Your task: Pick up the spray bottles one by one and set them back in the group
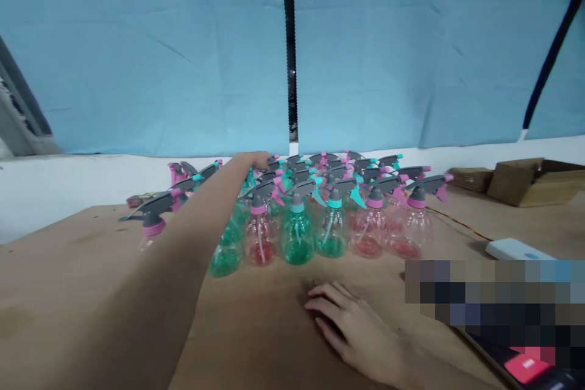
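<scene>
Several small spray bottles (297,228) stand packed together on the brown table (68,280), some green, some pink, all with grey trigger heads and pink or teal collars. My left arm stretches out over them and my left hand (253,161) reaches the back rows, resting on or among the trigger heads; its fingers are hidden behind the bottles. My right hand (350,320) lies flat on the table in front of the bottles, fingers stretched out, holding nothing.
A white flat device (516,250) with a thin cable lies at the right. Brown cardboard pieces (516,180) sit at the far right. A blue cloth (159,55) hangs behind the table. A dark object with a red patch (525,368) lies at the bottom right.
</scene>
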Motion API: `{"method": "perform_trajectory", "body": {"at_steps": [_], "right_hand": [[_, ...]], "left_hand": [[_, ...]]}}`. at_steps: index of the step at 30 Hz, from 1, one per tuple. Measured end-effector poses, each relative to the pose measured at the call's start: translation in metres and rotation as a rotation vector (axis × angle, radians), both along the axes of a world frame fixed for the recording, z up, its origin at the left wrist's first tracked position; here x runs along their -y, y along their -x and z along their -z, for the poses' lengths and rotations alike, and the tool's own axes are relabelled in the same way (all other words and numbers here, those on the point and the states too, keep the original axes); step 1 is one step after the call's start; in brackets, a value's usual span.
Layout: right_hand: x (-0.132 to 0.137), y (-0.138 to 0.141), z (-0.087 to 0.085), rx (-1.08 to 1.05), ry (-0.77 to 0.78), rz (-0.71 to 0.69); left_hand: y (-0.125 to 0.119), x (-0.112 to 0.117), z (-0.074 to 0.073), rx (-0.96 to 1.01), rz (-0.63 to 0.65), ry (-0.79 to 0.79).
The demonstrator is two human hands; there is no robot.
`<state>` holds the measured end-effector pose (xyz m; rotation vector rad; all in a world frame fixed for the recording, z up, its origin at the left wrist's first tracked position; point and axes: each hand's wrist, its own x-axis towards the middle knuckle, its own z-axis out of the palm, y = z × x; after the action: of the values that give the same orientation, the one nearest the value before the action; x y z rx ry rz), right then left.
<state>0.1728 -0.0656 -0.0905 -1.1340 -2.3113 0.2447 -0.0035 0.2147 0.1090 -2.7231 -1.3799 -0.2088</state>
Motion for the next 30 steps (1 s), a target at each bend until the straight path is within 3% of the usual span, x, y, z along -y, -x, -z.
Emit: {"method": "perform_trajectory", "body": {"at_steps": [4,10,13,17,21,22,25,28,30], "right_hand": [[-0.002,0.0,0.0,-0.007,-0.013,-0.004],[-0.003,0.0,0.002,-0.014,-0.02,-0.005],[-0.003,0.0,0.002,-0.009,-0.021,-0.001],[-0.002,0.0,0.002,0.007,-0.013,0.0],[-0.001,0.0,0.0,0.015,-0.015,-0.007],[-0.001,0.0,0.0,0.021,-0.015,-0.007],[-0.001,-0.001,0.0,0.047,-0.011,-0.009],[-0.001,-0.002,0.003,0.062,-0.006,0.023],[-0.002,-0.003,0.006,0.066,0.016,0.11]], "left_hand": [[-0.003,-0.017,0.0,-0.129,-0.128,0.105],[-0.003,-0.026,-0.01,-0.176,-0.194,0.079],[-0.001,-0.023,-0.024,-0.156,-0.2,0.006],[-0.001,-0.007,-0.059,-0.116,-0.195,-0.106],[0.009,0.035,-0.101,-0.051,-0.169,-0.281],[0.013,0.05,-0.111,0.018,-0.092,-0.424],[0.026,0.102,-0.132,0.132,-0.016,-0.593],[0.036,0.155,-0.135,0.306,0.063,-0.63],[0.04,0.187,-0.123,0.411,0.11,-0.558]]}}
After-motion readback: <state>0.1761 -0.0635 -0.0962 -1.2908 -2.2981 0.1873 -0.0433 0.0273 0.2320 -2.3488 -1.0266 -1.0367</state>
